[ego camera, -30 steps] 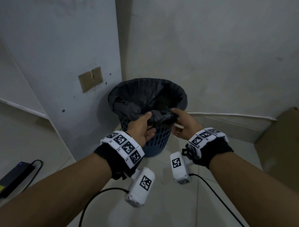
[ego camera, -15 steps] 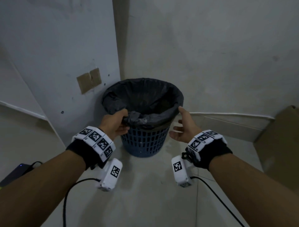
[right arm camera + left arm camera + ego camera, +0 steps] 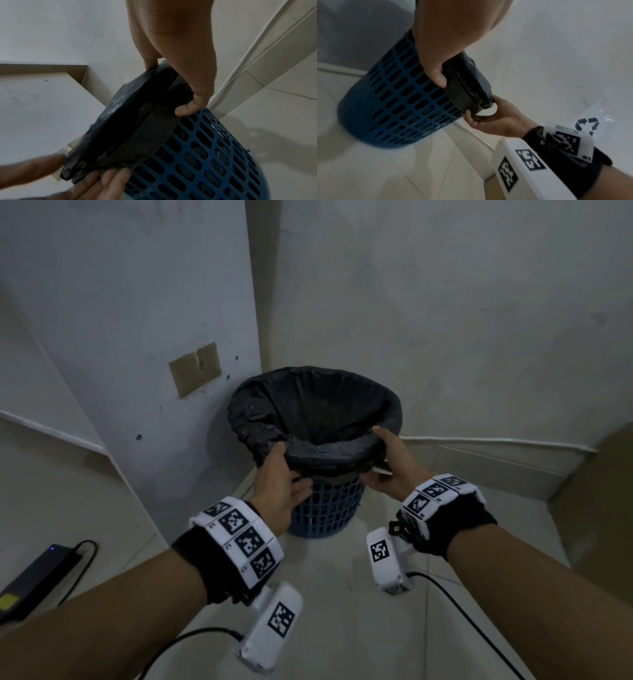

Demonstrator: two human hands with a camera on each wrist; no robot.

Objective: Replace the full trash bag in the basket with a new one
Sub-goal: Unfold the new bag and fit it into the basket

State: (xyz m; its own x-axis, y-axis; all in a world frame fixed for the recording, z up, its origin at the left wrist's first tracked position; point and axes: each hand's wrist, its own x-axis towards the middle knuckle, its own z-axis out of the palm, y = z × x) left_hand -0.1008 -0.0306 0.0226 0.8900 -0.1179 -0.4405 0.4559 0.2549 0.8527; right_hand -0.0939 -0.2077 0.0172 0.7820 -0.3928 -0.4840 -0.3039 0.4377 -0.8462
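Note:
A blue perforated basket (image 3: 325, 508) stands on the floor in the wall corner, lined with a black trash bag (image 3: 315, 412) whose edge folds over the rim. My left hand (image 3: 284, 470) grips the bag's folded edge at the near left of the rim, fingers on top and thumb beneath. My right hand (image 3: 380, 450) pinches the same edge at the near right. In the left wrist view my left hand (image 3: 440, 81) clamps the bag (image 3: 467, 83) against the basket (image 3: 393, 101). In the right wrist view my right hand (image 3: 187, 106) holds the bag (image 3: 137, 121) above the basket (image 3: 205, 155).
A brown cardboard box (image 3: 596, 508) stands against the right wall. A black power adapter (image 3: 34, 580) with its cable lies on the floor at the left. A clear plastic bag with a recycling mark (image 3: 590, 124) lies behind my right wrist. Walls close in behind the basket.
My right hand, open beside the rim half a second ago, now pinches the bag's edge. My left hand moved right along the near rim. The bunched bag edge is now spread over the rim.

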